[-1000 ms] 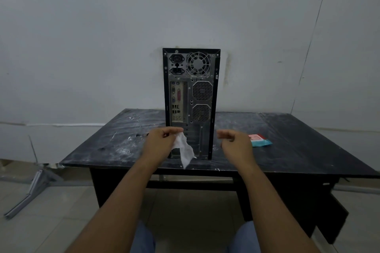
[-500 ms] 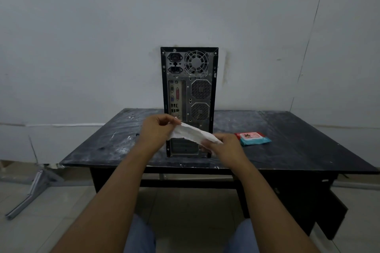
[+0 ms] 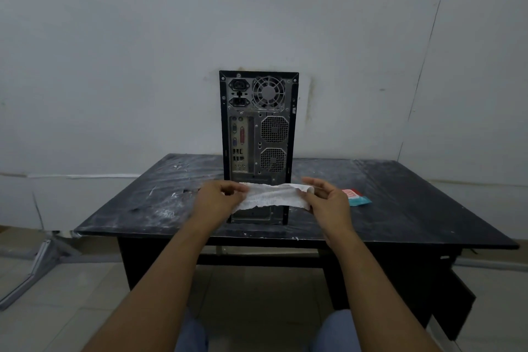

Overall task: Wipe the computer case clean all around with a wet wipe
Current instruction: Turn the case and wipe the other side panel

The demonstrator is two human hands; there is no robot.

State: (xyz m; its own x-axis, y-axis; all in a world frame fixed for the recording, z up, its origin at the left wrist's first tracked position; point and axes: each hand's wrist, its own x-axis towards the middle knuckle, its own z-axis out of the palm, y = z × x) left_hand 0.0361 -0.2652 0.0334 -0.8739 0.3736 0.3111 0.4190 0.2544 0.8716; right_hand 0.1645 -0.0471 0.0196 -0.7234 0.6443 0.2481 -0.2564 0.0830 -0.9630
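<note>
The case (image 3: 258,134) stands upright on the table (image 3: 414,208), its back panel turned to the camera: power sockets and a round fan grille at the top, two square mesh vents below on the right, and a column of ports on the left. Its far side is close to the wall (image 3: 114,66); whether they touch cannot be told.

In front of the case's lower part, clear of the table, the wipe (image 3: 274,194) is stretched flat into a wide strip between both hands and hides part of the panel. The left hand (image 3: 218,197) pinches the wipe's left end with curled fingers and thumb. The right hand (image 3: 328,203) pinches the right end between thumb and fingertips, palm turned inward.

Right of the case, near the right hand, a red and teal wipe pack (image 3: 358,198) lies flat on the table. The dark tabletop left of the case is smeared with white marks. On the floor, well left of the case, lies a grey metal bracket (image 3: 43,260).
</note>
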